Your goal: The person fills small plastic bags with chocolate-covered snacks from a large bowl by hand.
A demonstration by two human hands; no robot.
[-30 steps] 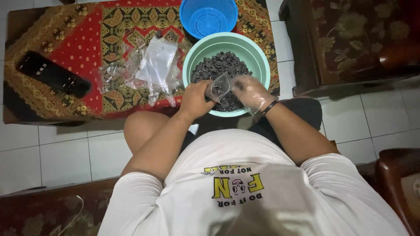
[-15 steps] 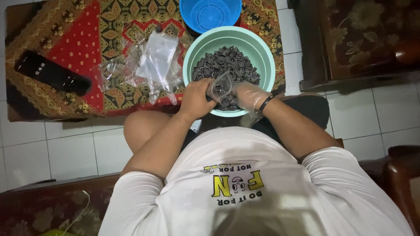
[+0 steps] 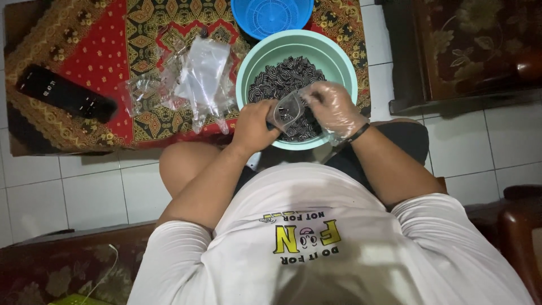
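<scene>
While I look down from the head cam, nearest to me is the white t-shirt (image 3: 316,243) w/ yellow lettering, then a bare knee (image 3: 183,164) over the white tiled floor (image 3: 73,192). Both forearms reach fwd to the near rim of the mint-green bowl (image 3: 344,73). Left hand (image 3: 255,125) is bare, fingers curled tight on the left edge of a small clear plastic bag (image 3: 289,110), held open just above the bowl's near side. Right hand (image 3: 333,107) wears a thin clear glove, dark band at the wrist; its fingers pinch closed at the bag's upper right edge, right by the mouth. Can't tell if anything sits between those fingertips besides the plastic. Bag is between the two hands, touching both, over the dark striped pieces (image 3: 285,82) that fill the bowl approx halfway.

Left of the bowl, on the red-and-gold patterned cloth (image 3: 84,62) covering the worktop, lies a loose pile of clear plastic bags (image 3: 195,79), just beside the bowl but apart from the hands. Further left, well apart, a black remote (image 3: 65,93) lies at an angle on the cloth. Beyond the bowl, touching its far rim, a blue plastic strainer (image 3: 271,16) sits at the top edge. Far right: a dark wooden chair (image 3: 468,51) w/ floral upholstery.
</scene>
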